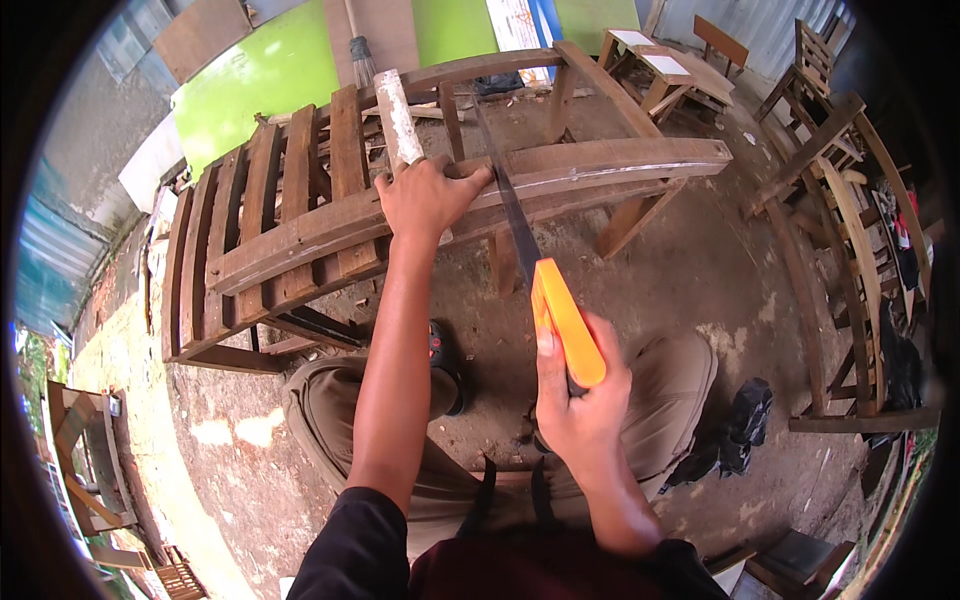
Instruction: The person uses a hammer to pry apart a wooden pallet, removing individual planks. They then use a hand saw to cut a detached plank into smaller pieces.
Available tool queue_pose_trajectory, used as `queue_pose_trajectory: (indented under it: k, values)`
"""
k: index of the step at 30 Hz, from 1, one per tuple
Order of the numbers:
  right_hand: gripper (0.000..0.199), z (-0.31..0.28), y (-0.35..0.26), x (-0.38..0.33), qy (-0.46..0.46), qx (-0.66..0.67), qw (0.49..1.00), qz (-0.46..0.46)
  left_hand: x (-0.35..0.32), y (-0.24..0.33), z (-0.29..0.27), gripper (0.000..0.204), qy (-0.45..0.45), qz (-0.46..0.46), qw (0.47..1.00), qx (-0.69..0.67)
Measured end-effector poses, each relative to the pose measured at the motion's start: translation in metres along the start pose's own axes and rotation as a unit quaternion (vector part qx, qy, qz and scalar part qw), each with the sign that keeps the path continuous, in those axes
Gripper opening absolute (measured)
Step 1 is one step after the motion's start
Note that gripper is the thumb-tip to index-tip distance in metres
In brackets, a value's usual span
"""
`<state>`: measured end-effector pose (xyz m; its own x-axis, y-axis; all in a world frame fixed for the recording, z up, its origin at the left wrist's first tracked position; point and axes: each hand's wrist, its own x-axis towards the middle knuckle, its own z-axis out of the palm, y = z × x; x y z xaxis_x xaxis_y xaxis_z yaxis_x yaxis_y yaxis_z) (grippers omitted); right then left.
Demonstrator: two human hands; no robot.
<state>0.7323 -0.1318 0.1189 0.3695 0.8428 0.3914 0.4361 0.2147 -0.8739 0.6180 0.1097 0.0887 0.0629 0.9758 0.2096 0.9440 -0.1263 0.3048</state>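
My right hand (590, 400) is closed round the orange handle of a handsaw (518, 228). Its long dark blade points away from me and crosses a long brown wooden beam (590, 170), just right of my left hand. My left hand (425, 200) grips the beam from above, its thumb stretched toward the blade; the fingertips are partly hidden. Beyond those fingers a narrow board with flaking white paint (398, 115) sticks out. The beam lies across a slatted wooden frame (262, 190) standing in front of me. Whether the teeth have cut into the wood cannot be seen.
Wooden chair frames (850, 200) are piled at the right. Small tables (665, 65) stand at the back right. A broom (360, 55) leans by a green panel (260, 90). A black plastic bag (745, 425) lies on the floor near my right knee.
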Motion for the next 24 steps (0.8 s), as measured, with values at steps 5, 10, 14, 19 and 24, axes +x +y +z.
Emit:
queue_pose_trajectory:
  k: [5,10,14,19,24]
  values:
    - [0.028,0.013,0.007,0.034,0.003,0.029,1.000,0.007,0.002,0.010,-0.002,0.065,-0.045,-0.012,0.999,-0.020]
    - [0.027,-0.014,0.002,-0.017,-0.010,0.042,0.999,0.015,-0.001,-0.003,0.001,0.064,0.018,0.004,1.000,-0.001]
    - [0.026,0.010,0.005,0.037,-0.001,0.038,0.999,0.011,-0.001,0.001,0.008,0.063,0.032,0.008,0.999,-0.006]
    - [0.026,0.020,0.011,0.049,-0.006,0.044,0.999,0.017,0.000,0.004,-0.001,0.060,-0.018,-0.008,1.000,-0.001]
    - [0.021,-0.017,-0.004,-0.021,0.001,0.088,0.994,0.059,-0.006,0.000,0.008,0.055,0.059,0.024,0.998,0.016]
